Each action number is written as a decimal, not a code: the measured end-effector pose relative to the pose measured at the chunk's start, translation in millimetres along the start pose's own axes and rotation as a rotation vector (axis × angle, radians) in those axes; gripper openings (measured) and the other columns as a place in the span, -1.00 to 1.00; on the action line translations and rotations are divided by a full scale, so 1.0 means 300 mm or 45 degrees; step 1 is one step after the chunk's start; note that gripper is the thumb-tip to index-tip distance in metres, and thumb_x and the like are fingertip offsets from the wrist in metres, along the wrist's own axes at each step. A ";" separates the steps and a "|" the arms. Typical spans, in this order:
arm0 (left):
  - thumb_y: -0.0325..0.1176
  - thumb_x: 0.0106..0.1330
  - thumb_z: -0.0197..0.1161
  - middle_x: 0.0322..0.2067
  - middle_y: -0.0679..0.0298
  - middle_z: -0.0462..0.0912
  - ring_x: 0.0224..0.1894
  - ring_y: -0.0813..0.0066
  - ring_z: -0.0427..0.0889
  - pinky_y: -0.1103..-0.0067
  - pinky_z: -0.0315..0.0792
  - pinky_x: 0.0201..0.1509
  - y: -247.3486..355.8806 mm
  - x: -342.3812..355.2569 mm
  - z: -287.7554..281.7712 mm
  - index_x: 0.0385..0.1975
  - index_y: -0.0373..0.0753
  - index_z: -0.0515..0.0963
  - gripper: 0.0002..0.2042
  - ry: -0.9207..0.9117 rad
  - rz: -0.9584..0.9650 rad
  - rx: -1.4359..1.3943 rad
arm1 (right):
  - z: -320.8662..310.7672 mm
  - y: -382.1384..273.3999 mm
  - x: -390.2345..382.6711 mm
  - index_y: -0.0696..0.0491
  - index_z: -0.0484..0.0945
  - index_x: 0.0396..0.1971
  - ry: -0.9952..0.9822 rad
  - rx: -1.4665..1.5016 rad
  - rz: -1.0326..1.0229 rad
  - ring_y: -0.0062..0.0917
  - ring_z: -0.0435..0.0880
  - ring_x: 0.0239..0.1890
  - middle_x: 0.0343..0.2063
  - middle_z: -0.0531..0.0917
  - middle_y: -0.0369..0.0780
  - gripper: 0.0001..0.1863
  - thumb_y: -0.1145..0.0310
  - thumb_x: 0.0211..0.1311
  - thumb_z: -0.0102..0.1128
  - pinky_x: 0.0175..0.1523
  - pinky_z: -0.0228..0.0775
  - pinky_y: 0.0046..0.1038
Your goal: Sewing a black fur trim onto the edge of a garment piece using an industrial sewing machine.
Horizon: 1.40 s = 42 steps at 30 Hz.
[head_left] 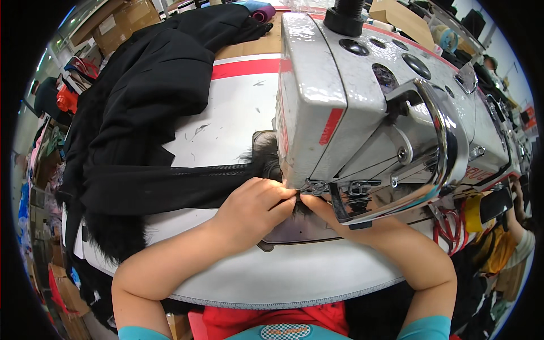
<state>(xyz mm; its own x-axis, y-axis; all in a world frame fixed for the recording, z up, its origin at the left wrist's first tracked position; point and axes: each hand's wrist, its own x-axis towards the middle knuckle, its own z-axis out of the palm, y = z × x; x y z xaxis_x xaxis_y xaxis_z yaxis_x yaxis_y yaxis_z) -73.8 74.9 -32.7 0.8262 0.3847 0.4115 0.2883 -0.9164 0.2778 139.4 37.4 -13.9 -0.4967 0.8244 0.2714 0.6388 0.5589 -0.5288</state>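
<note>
A black garment [136, 107] with fur trim [263, 156] spreads over the left of the sewing machine table, one strip of it running to the machine head [311, 73]. Beside the needle area, my left hand [255, 209] is closed, thumb and fingers pinching the edge of the fur-trimmed fabric. My right hand [323, 212] meets it from the other side, fingertips closed at the same edge. The machine head and its metal guard [445, 136] hide part of the right hand. The needle itself is hidden.
More black fur [113, 235] hangs at the table's left edge. Red-handled scissors [449, 229] lie at the right, near a yellow roll [472, 213]. Cardboard boxes [122, 25] stand at the back left. Another person's arm [514, 218] shows at far right.
</note>
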 end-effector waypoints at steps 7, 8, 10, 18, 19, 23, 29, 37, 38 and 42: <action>-0.46 -0.03 0.12 -0.30 0.27 0.47 -0.20 0.35 0.47 0.53 0.39 -0.17 -0.010 -0.008 0.003 -0.31 -0.29 0.48 -0.76 0.097 -0.006 0.023 | 0.027 0.025 -0.035 0.15 0.50 -0.24 -0.088 -0.058 -0.021 -0.54 0.55 -0.24 -0.30 0.57 -0.27 -0.80 0.40 0.15 0.08 -0.16 0.37 -0.51; -0.46 -0.03 0.12 -0.31 0.27 0.47 -0.21 0.36 0.46 0.53 0.39 -0.18 -0.011 -0.008 0.003 -0.31 -0.29 0.48 -0.76 0.108 0.000 0.044 | 0.026 0.024 -0.035 0.16 0.49 -0.25 -0.065 -0.120 -0.054 -0.54 0.55 -0.25 -0.31 0.57 -0.28 -0.80 0.40 0.15 0.08 -0.17 0.37 -0.52; -0.46 -0.03 0.12 -0.34 0.28 0.45 -0.23 0.37 0.45 0.53 0.38 -0.20 -0.013 -0.005 0.002 -0.31 -0.29 0.48 -0.76 0.103 -0.011 0.015 | 0.024 0.020 -0.032 0.16 0.50 -0.26 -0.058 -0.253 -0.112 -0.55 0.56 -0.26 -0.33 0.57 -0.29 -0.81 0.40 0.15 0.08 -0.19 0.37 -0.53; -0.46 -0.06 0.15 -0.37 0.22 0.41 -0.27 0.35 0.42 0.54 0.39 -0.26 -0.006 0.004 -0.014 -0.33 -0.35 0.48 -0.75 -0.014 0.099 0.260 | 0.015 0.007 -0.033 0.12 0.44 -0.23 -0.233 -0.151 0.106 -0.62 0.52 -0.23 -0.32 0.55 -0.32 -0.77 0.32 0.17 0.06 -0.20 0.36 -0.56; -0.47 -0.07 0.15 -0.38 0.18 0.41 -0.27 0.32 0.43 0.52 0.40 -0.25 -0.005 0.005 -0.016 -0.35 -0.40 0.48 -0.76 -0.012 0.128 0.294 | 0.014 0.010 -0.030 0.11 0.43 -0.22 -0.165 -0.399 -0.068 -0.64 0.51 -0.22 -0.32 0.55 -0.33 -0.76 0.31 0.17 0.05 -0.20 0.35 -0.57; -0.49 -0.09 0.15 -0.38 0.13 0.40 -0.26 0.27 0.45 0.50 0.42 -0.22 -0.009 0.011 -0.014 -0.38 -0.44 0.46 -0.76 0.005 0.172 0.351 | 0.016 0.011 -0.012 0.07 0.43 -0.20 0.027 -0.573 -0.203 -0.66 0.51 -0.24 -0.34 0.54 -0.36 -0.76 0.29 0.18 0.03 -0.20 0.35 -0.58; -0.48 -0.13 0.14 -0.43 0.18 0.36 -0.30 0.30 0.42 0.51 0.41 -0.26 -0.023 0.015 -0.001 -0.42 -0.40 0.45 -0.78 0.029 0.134 0.367 | 0.012 0.004 0.004 0.03 0.46 -0.22 -0.105 -0.201 0.130 -0.61 0.52 -0.25 -0.34 0.55 -0.35 -0.79 0.33 0.14 0.02 -0.20 0.35 -0.50; -0.45 -0.14 0.15 -0.52 0.24 0.29 -0.38 0.37 0.36 0.53 0.36 -0.33 -0.004 0.026 -0.006 -0.46 -0.33 0.46 -0.81 0.042 0.125 0.422 | 0.009 0.031 -0.008 -0.06 0.50 -0.26 -0.145 -0.132 0.122 -0.55 0.52 -0.20 -0.33 0.57 -0.35 -0.79 0.38 0.05 0.05 -0.19 0.31 -0.35; -0.45 -0.14 0.15 -0.52 0.25 0.28 -0.39 0.37 0.36 0.53 0.36 -0.33 -0.004 0.026 -0.007 -0.46 -0.33 0.46 -0.81 0.028 0.105 0.394 | 0.011 0.034 -0.013 -0.07 0.50 -0.26 -0.093 -0.211 0.041 -0.54 0.52 -0.19 -0.33 0.57 -0.35 -0.79 0.38 0.04 0.05 -0.19 0.30 -0.34; -0.44 -0.14 0.14 -0.55 0.29 0.28 -0.40 0.39 0.35 0.55 0.33 -0.37 -0.009 0.030 -0.008 -0.49 -0.28 0.47 -0.83 -0.017 0.030 0.418 | 0.037 0.059 -0.031 -0.11 0.53 -0.28 -0.118 -0.306 0.003 -0.51 0.52 -0.16 -0.33 0.58 -0.36 -0.77 0.41 -0.01 0.07 -0.18 0.29 -0.26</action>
<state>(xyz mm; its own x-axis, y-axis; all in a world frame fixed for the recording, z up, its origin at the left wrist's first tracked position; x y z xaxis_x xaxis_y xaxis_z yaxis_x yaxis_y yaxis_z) -68.3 81.0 -27.5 0.8402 0.3634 0.4026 0.4077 -0.9127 -0.0270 148.9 38.6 -34.7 -0.5398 0.8202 0.1895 0.7558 0.5714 -0.3200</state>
